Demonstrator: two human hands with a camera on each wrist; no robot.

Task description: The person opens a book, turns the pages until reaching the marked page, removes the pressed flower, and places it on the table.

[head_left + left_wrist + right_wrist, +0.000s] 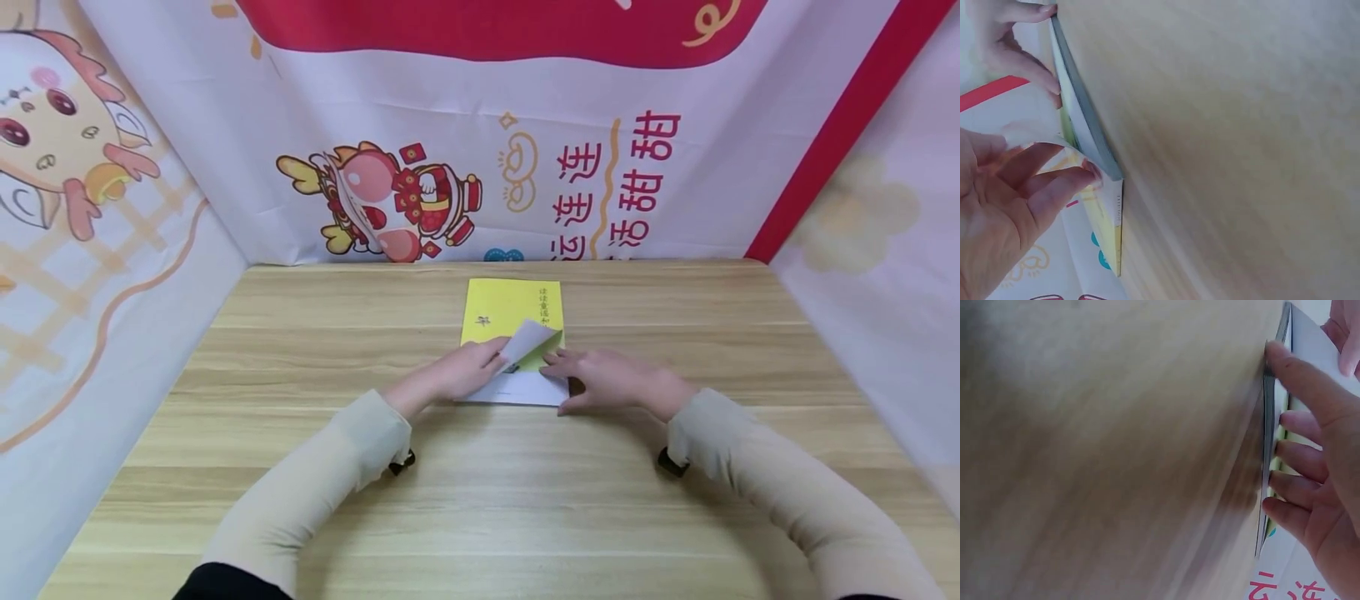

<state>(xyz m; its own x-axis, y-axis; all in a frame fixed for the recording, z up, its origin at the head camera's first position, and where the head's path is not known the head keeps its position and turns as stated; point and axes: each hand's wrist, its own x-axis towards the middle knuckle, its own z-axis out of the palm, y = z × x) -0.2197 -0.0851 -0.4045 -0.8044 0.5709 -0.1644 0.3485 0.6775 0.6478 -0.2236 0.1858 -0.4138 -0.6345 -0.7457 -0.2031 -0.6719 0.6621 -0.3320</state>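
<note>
Yellow booklet (510, 321), thin and printed with dark characters, is laid flat on a wooden table (300, 500), well toward the far edge and roughly centred between the two arms. Its near corner is being peeled up: the cover (531, 340) is curled back so that its white underside is shown, with a white inner page exposed beneath it.

The curled cover is pinched by the left hand (459, 375), which is placed at the booklet's near left corner. In the left wrist view the thumb and fingertips (1088, 175) are seen closed on the lifted sheet, while the rest of the booklet stays flat against the table (1241, 156).

The right hand (611, 379) is laid on the booklet's near right corner, just beside the raised cover. In the right wrist view its fingers (1297, 459) are seen extended over the top of the booklet (1272, 431) and the thumb is set against the edge; the fingers appear to be pressing rather than gripping, though the blur makes this hard to confirm.

Both forearms are covered by cream sleeves (322, 483), and a dark strap is glimpsed at each wrist.

The table is enclosed on three sides by a white and red banner (480, 125), on which a cartoon figure (390, 200) and red characters are printed.
</note>
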